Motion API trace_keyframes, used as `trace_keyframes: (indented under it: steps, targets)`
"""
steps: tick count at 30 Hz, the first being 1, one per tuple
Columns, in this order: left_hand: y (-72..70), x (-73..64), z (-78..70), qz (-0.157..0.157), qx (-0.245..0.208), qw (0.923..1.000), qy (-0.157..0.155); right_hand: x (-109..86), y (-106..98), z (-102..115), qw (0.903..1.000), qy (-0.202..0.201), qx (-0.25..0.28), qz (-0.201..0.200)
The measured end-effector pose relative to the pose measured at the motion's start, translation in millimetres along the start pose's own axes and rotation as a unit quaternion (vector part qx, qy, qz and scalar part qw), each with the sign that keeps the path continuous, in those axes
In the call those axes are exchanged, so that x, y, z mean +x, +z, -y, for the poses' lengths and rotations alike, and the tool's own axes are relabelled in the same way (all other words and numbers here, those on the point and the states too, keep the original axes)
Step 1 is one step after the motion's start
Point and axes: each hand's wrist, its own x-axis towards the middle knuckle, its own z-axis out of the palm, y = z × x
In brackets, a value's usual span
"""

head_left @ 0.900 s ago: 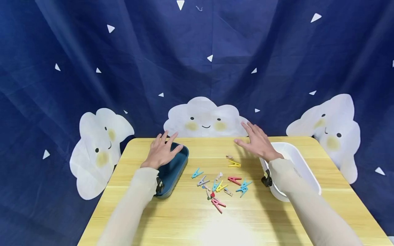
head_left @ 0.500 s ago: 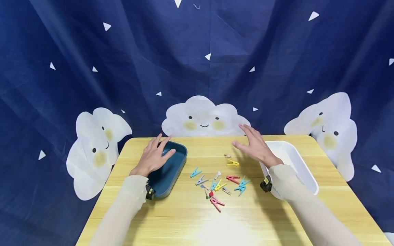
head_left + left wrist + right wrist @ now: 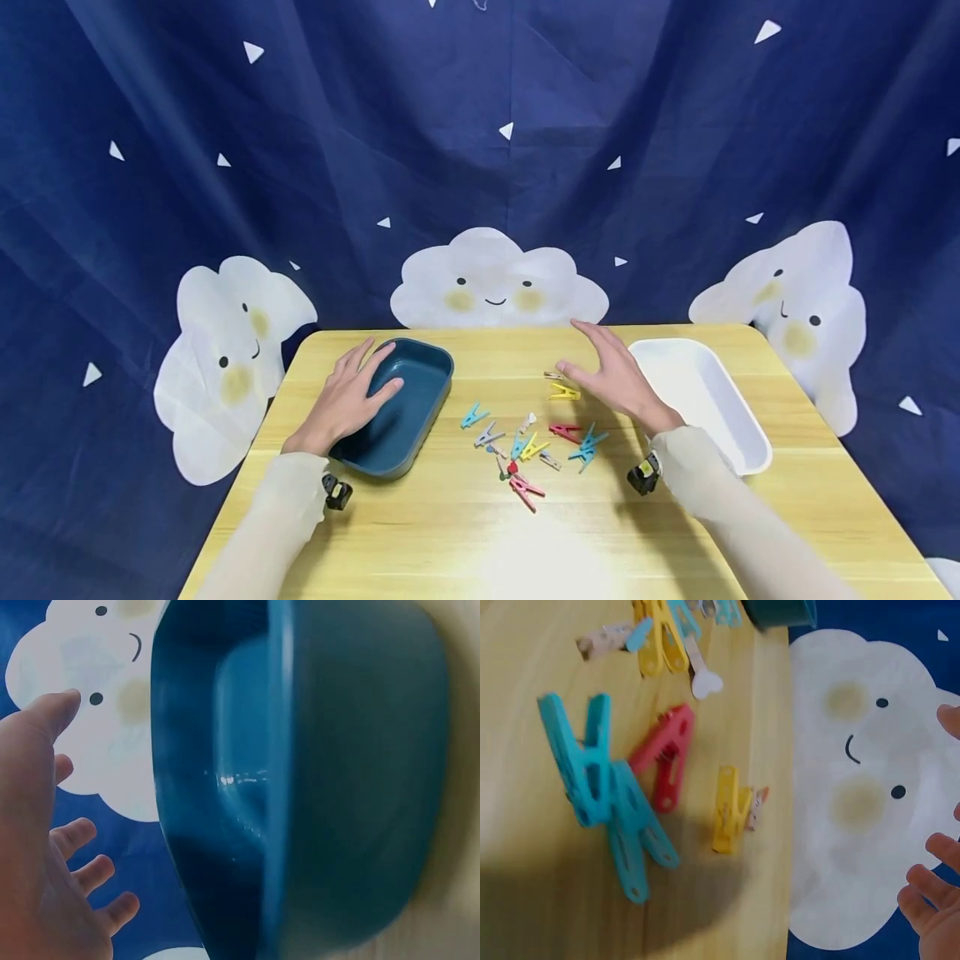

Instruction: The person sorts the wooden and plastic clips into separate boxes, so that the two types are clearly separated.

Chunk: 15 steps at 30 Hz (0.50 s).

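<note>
Spread fingers mark my left hand (image 3: 345, 404), which hovers over the left side of a dark teal bin (image 3: 435, 400); in the left wrist view the hand (image 3: 45, 847) is apart from the bin wall (image 3: 360, 765). My right hand (image 3: 618, 379), fingers extended and holding nothing, is above the table beside a white tray (image 3: 720, 408). Between the hands lie scattered clothespins: a yellow clothespin (image 3: 565, 392), a red clothespin (image 3: 565, 432), crossed blue clothespins (image 3: 622, 802), a pink clothespin (image 3: 527, 490), a lavender clothespin (image 3: 488, 435) and several small wooden ones, some with heart shapes.
The wooden table (image 3: 420, 542) has a bright glare patch at its near side. Its far edge meets a dark blue curtain (image 3: 337, 125) printed with white clouds and triangles. A small black camera (image 3: 337, 492) sits on the left wrist, another on the right wrist.
My left hand has drifted left and nearer to me, uncovering more of the teal bin. The right hand has come slightly lower and left. The clothespins stay where they were; the view has shifted slightly.
</note>
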Motion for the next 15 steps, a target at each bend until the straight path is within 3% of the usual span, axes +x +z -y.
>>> trace_keyframes:
  steps: [15]
  targets:
    - [-1.9, -34.7, 24.3, -0.016, -0.022, 0.9996, -0.002, -42.7, 28, 6, 0.9992, -0.014, 0.037, 0.006]
